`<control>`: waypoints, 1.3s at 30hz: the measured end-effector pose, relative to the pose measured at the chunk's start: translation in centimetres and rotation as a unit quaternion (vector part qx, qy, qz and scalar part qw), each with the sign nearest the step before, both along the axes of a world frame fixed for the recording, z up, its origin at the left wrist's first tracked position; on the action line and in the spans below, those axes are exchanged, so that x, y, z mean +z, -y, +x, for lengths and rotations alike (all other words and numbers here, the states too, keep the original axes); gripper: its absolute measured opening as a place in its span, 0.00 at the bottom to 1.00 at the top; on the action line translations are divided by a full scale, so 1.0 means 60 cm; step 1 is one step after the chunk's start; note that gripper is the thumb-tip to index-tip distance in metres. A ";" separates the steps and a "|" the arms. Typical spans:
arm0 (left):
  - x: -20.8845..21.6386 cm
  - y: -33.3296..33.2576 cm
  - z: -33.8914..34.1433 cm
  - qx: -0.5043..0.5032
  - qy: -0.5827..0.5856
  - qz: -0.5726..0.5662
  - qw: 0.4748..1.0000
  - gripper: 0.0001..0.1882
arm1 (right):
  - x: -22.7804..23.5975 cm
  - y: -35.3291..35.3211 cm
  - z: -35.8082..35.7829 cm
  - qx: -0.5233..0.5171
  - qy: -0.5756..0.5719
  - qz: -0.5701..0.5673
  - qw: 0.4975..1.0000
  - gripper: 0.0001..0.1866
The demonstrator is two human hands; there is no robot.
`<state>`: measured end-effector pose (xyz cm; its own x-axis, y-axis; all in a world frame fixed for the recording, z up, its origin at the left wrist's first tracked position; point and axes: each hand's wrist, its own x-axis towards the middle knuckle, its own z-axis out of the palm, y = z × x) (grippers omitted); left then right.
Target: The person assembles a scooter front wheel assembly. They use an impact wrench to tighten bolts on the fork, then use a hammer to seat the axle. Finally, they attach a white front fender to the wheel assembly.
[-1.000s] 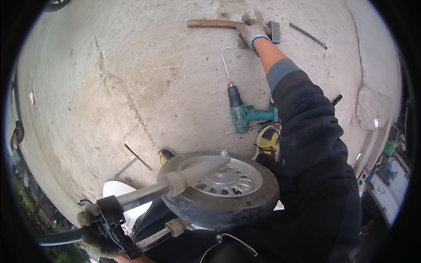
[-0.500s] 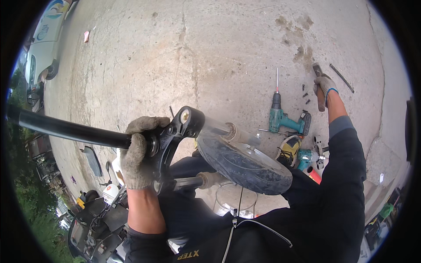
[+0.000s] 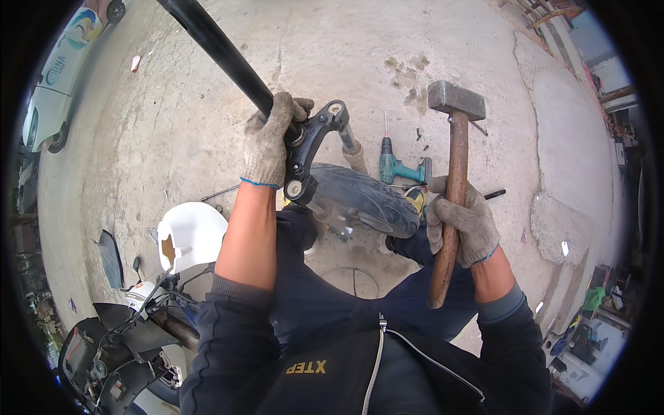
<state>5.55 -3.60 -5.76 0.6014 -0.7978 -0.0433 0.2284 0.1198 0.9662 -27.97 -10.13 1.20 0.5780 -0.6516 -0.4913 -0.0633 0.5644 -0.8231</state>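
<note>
My gloved left hand (image 3: 268,146) is closed round the bottom of the black steering tube (image 3: 218,55) of a front fork, just above its black fork crown (image 3: 312,155). The tube leans up and to the left. Beneath the crown, two fork legs run down to a wheel with a worn black tyre (image 3: 360,197), partly hidden by the crown and near my legs. In my gloved right hand (image 3: 472,225) is a hammer (image 3: 456,149), gripped by its wooden handle. Its square metal head points up, apart from the fork.
A teal cordless drill (image 3: 395,164) lies on the concrete beyond the wheel, with small bolts beside it. At left are a white plastic cover (image 3: 194,235) and a partly dismantled scooter (image 3: 124,366). A white vehicle (image 3: 55,90) stands far left; clutter lines the right edge.
My right hand has lifted the hammer from near the floor and brought it closer to me. The steering tube has swung more upright, and the fork has turned with it.
</note>
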 end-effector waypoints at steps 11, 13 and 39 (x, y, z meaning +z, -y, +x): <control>0.131 -0.009 -0.010 0.014 -0.044 -0.074 0.996 0.21 | -0.057 -0.181 0.121 0.170 -0.230 -0.016 0.958 0.18; 0.148 -0.005 -0.031 0.032 -0.042 -0.046 0.998 0.21 | -0.049 -0.189 0.119 0.170 -0.208 -0.036 0.963 0.19; 0.202 0.020 -0.072 0.069 0.005 -0.043 0.997 0.25 | -0.038 -0.165 0.100 0.159 -0.092 0.030 0.983 0.21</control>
